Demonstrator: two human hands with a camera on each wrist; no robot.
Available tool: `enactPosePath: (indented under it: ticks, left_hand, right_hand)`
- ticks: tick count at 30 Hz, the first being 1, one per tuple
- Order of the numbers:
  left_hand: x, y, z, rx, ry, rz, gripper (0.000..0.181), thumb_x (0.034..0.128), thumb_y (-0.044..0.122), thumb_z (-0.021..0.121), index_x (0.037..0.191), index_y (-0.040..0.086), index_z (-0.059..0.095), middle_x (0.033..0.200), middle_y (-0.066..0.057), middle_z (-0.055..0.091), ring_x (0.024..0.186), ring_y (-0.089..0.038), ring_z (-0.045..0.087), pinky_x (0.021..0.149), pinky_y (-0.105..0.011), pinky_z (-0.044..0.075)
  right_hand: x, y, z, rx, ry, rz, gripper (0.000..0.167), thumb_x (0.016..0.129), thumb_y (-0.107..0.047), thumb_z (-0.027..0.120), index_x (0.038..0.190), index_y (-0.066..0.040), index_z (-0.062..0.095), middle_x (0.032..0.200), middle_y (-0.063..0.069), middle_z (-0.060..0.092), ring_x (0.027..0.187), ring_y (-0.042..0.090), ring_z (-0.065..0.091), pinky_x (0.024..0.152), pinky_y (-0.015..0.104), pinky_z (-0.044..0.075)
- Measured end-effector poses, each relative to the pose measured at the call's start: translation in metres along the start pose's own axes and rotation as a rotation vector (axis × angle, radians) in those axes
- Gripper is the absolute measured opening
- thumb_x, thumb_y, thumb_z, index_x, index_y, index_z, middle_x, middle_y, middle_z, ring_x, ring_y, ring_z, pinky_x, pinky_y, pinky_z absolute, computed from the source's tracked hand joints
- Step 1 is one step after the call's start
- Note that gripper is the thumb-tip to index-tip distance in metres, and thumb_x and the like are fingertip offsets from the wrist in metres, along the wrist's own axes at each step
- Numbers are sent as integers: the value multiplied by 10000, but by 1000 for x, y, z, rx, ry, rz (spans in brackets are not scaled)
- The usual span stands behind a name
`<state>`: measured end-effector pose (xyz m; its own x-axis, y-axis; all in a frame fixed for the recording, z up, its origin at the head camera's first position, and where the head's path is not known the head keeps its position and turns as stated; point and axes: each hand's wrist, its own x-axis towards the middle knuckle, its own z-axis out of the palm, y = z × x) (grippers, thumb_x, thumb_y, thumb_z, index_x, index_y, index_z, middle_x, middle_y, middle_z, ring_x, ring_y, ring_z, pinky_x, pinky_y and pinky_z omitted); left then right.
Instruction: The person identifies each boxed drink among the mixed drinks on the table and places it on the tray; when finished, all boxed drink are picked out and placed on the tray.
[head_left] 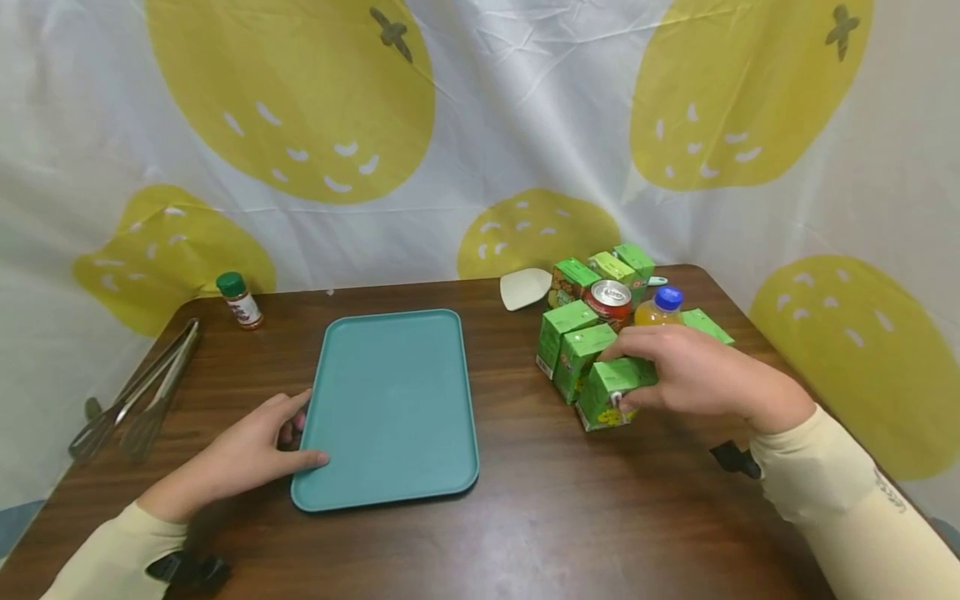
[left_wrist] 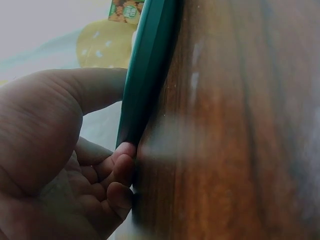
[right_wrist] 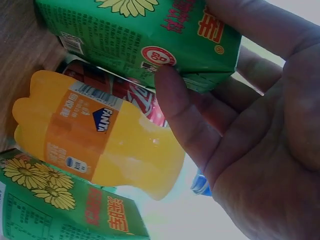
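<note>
Yellow-patterned cloth (head_left: 525,125) hangs behind a brown table (head_left: 540,525); the left hand (head_left: 258,437) pinches the teal tray (head_left: 397,400) at its nine-o'clock edge, thumb above, fingers curled below. At three o'clock from the tray, the right hand (head_left: 686,367), partly closed, grips a green carton (head_left: 598,404) between thumb and fingers; beyond that carton stand a red can (head_left: 611,310) at twelve o'clock and an orange bottle (head_left: 656,315) at one; a green-capped shaker (head_left: 242,302) stands at ten o'clock from the tray.

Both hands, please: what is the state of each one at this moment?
Left hand: holding the teal tray by its edge.
Right hand: holding a green drink carton.
</note>
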<state>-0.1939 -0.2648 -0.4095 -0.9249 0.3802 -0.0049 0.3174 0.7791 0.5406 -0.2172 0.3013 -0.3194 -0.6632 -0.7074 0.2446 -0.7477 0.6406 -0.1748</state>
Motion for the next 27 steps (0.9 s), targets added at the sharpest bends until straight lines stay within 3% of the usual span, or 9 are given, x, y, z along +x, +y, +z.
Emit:
enactPosePath:
  ticks: [5,13,21,27]
  left_hand:
    - [-1,-1,-1,2,-6,-1,1040,919,417,939,1591,-187,423,1064,-32,545,888,-160,476,698,-297,419]
    - [-2,-1,-3,7,-6,-4,1044,916,417,941,1585,-196,425,1077,-29,559,902,-160,488,699,-295,426]
    - [-2,-2,-4,-8,-12,-2,1049,914,413,942,1589,-197,420,1081,-31,561,909,-163,491,704,-296,424]
    - [-3,-2,-4,-13,-8,11,1040,902,407,951,1578,-194,440,1059,-19,563,893,-145,494,707,-294,428]
  right_hand:
    - [-1,2,0,27,-29,54,528,791,-255,1039,1263,-172,817,1104,-122,771,957,70,702,857,403,605]
    - [1,4,2,26,6,38,512,790,-282,1038,1250,-171,843,1052,-114,779,901,52,682,807,380,594]
    - [5,1,7,126,26,26,492,822,-273,1023,1262,-147,844,1151,-69,816,990,71,734,855,385,618]
    - [10,-11,9,202,47,90,524,834,-305,1016,1301,-152,833,1198,-57,816,737,11,622,766,329,582]
